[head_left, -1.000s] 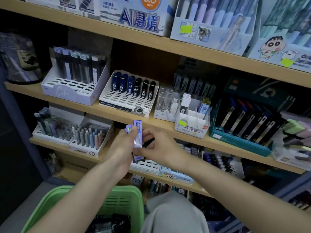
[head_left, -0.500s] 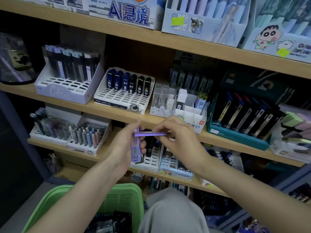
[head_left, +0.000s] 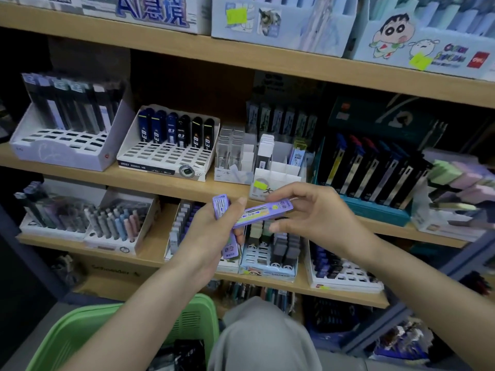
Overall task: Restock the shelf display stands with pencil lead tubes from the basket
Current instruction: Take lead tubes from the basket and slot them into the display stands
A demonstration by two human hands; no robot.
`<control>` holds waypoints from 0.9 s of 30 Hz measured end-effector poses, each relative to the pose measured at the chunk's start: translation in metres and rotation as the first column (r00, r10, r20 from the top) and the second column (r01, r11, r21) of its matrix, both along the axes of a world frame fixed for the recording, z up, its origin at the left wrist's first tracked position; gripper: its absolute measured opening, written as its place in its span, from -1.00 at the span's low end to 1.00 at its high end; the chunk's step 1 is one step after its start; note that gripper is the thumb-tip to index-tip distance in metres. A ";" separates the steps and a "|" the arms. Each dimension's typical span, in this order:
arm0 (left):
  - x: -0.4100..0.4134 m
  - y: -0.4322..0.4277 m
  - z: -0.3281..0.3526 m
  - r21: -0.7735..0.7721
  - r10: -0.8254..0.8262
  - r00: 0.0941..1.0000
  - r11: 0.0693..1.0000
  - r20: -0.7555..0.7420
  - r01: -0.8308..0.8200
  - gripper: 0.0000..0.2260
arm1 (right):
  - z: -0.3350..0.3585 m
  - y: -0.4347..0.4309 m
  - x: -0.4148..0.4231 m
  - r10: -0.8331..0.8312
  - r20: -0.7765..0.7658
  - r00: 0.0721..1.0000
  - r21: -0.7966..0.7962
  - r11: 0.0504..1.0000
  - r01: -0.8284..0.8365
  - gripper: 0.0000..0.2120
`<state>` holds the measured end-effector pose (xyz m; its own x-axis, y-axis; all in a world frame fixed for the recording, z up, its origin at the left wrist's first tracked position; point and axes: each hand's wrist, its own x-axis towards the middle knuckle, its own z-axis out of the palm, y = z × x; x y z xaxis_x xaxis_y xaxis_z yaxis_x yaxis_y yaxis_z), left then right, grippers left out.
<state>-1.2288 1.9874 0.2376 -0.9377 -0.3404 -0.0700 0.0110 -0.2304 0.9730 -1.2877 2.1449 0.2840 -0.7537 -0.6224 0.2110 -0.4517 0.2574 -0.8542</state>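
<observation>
Both hands are up in front of the lower shelf, middle of the scene. The left hand (head_left: 211,236) is curled round a small bundle of purple lead tubes (head_left: 221,208), with the thumb across the front. The bundle stands roughly upright, top end poking above the thumb, bottom end showing below the palm. How many tubes are in it, I can't tell. The right hand (head_left: 318,218) pinches a single purple lead tube (head_left: 263,212), thumb below and fingers above, the other fingers loosely bent. That tube lies almost level, right end a touch higher, and its left end meets the bundle at the left thumb.

Behind the hands on the lower shelf sits a pale blue slotted stand (head_left: 267,261) with grey and green packs in it and open slots along its front. Just right of it is a white slotted stand (head_left: 345,277) with dark tubes towards the back. Off to the left there's a white stand of pastel tubes (head_left: 117,236).

One shelf up, far left, a white stand of tall dark packs (head_left: 67,153). Beside it is a stand of blue and black tubes (head_left: 166,159), all in its back row. Further right sits a teal stand (head_left: 375,212) of dark packs.

Near left, the green basket (head_left: 80,330) has dark packs (head_left: 187,352) inside. A grey-clad knee (head_left: 262,338) sits just right of it.
</observation>
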 end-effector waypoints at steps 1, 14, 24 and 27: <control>-0.002 0.003 0.000 0.040 -0.028 1.000 0.999 0.014 0.028 -0.81 | 0.002 0.003 -0.001 -0.004 -0.024 1.000 0.004 1.000 0.004 -0.71; -0.025 0.015 0.008 0.386 -0.074 0.995 0.921 0.071 0.042 -0.75 | 0.033 0.026 -0.062 -0.369 -0.386 0.846 -0.039 0.922 0.384 -0.92; -0.029 0.010 0.004 0.320 -0.027 0.991 0.947 0.128 -0.016 -0.77 | 0.038 0.004 -0.100 -0.188 -0.673 0.715 0.213 0.876 0.432 -0.84; -0.028 0.007 0.002 0.317 -0.026 0.991 0.948 0.129 -0.016 -0.78 | 0.037 -0.005 -0.104 -0.128 -0.680 0.722 0.298 0.851 0.433 -0.83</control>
